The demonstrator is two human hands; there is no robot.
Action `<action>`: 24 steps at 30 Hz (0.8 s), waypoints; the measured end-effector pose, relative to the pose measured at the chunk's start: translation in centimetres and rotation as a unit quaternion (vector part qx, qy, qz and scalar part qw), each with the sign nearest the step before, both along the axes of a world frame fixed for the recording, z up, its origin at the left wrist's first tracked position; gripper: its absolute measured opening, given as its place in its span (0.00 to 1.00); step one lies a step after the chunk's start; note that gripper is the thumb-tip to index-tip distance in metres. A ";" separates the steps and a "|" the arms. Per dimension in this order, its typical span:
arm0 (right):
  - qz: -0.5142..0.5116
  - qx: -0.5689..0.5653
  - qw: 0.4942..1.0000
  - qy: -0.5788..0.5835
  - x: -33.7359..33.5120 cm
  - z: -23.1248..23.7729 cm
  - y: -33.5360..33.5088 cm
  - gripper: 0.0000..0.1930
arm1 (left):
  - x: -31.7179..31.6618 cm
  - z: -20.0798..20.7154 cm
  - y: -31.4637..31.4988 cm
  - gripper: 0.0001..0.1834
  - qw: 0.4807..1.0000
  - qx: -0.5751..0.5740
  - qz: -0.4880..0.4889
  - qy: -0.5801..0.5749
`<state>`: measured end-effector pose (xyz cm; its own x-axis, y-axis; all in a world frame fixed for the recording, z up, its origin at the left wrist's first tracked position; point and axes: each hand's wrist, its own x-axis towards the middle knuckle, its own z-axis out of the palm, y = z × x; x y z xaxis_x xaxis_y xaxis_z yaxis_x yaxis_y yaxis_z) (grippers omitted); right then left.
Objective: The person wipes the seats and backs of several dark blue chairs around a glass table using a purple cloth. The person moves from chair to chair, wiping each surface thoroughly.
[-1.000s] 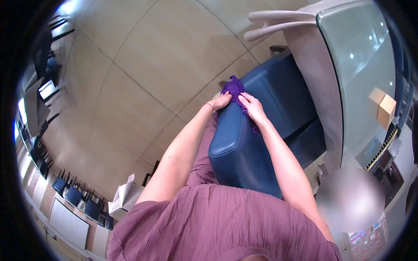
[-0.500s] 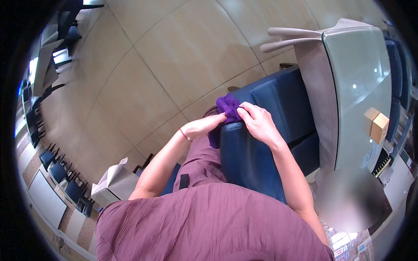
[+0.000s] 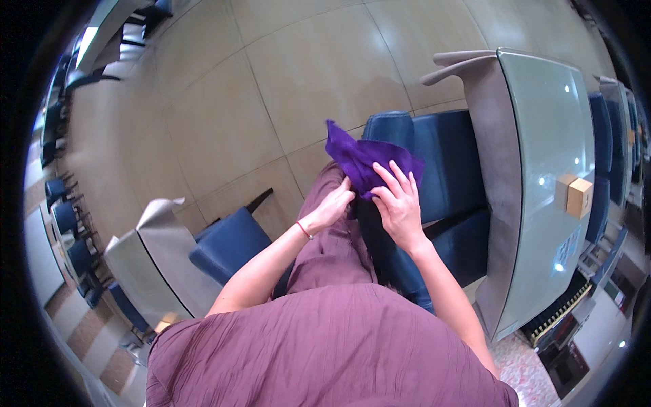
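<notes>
A purple cloth [image 3: 369, 159] is spread between my hands over the near end of a blue chair [image 3: 447, 163]. My left hand [image 3: 334, 203] is closed on the cloth's lower left edge, beside my knee. With thumb and forefinger, my right hand [image 3: 399, 203] pinches its lower edge, while the other fingers lie stretched across the fabric. One corner of the cloth sticks up at the far left. Part of the chair back is hidden behind the cloth and my right hand.
To the right stands a glass-topped table [image 3: 553, 136] with a pale cloth hanging down its side and a small wooden box [image 3: 578, 198] on it. Another blue chair [image 3: 234, 244] and a covered table [image 3: 146, 264] are at the left. Tiled floor [image 3: 196, 102] stretches ahead.
The purple cloth was bunched up on the chair's corner and now lies opened out. My right hand's fingers have spread. The view has shifted, showing more of the left chair and table.
</notes>
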<state>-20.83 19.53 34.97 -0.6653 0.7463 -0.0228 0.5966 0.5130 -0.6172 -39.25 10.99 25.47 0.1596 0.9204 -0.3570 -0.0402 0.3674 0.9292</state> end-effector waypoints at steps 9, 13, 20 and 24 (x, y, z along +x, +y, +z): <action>0.088 0.014 0.993 -0.071 6.0 2.7 -10.2 0.18 | 4.6 2.2 -9.7 0.27 0.971 -0.233 0.025 -0.040; 0.094 0.042 0.992 -0.073 5.6 1.0 -9.9 0.24 | 6.7 -1.0 -7.8 0.18 0.961 -0.043 0.079 0.262; -0.031 0.033 0.997 0.059 -3.3 0.7 -2.7 0.09 | 4.8 -5.4 -1.8 0.26 0.942 0.115 0.146 0.280; -0.007 0.085 0.994 0.062 -7.7 2.3 1.4 0.08 | 2.9 -6.0 5.3 0.31 0.927 0.075 0.365 0.042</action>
<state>-28.53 20.97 37.26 -0.6445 0.7415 0.1864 0.5291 0.6085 -0.5914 -36.39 16.25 19.50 -0.5483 0.8124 -0.1986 -0.1524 0.1364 0.9789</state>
